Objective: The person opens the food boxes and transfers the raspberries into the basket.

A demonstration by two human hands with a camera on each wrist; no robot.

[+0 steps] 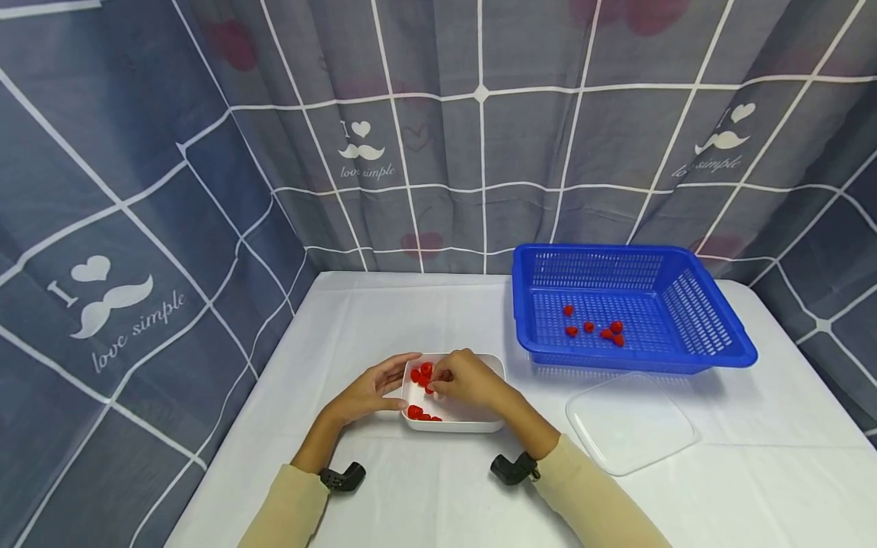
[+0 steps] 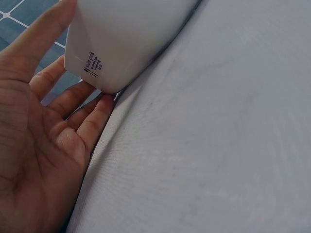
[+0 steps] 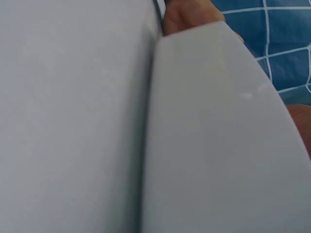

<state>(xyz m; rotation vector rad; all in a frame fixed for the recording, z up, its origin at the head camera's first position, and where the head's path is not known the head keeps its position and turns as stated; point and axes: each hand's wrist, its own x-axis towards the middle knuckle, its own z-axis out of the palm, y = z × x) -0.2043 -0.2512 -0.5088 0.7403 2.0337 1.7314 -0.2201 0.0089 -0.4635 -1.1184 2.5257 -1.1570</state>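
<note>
A white rectangular box [image 1: 455, 427] stands on the table, with several small red berry-like pieces [image 1: 415, 412] along the left part of its inside. My left hand [image 1: 366, 392] holds the box's left end, thumb near the front corner and fingers round the far side. The left wrist view shows the fingers [image 2: 99, 121] against the box's printed wall [image 2: 116, 43]. My right hand [image 1: 469, 378] reaches into the box, and its fingertips pinch a red berry-like piece [image 1: 429, 390], mostly covered by the fingers. In the right wrist view the box wall [image 3: 209, 131] hides most of that hand.
A blue perforated basket [image 1: 633, 359] stands at the back right with several red pieces [image 1: 617, 327] on its floor. In front of it lies a clear plastic lid [image 1: 630, 426]. A white cloth [image 1: 404, 487] covers the table, and a grey-blue checked curtain [image 1: 438, 213] hangs behind and beside it.
</note>
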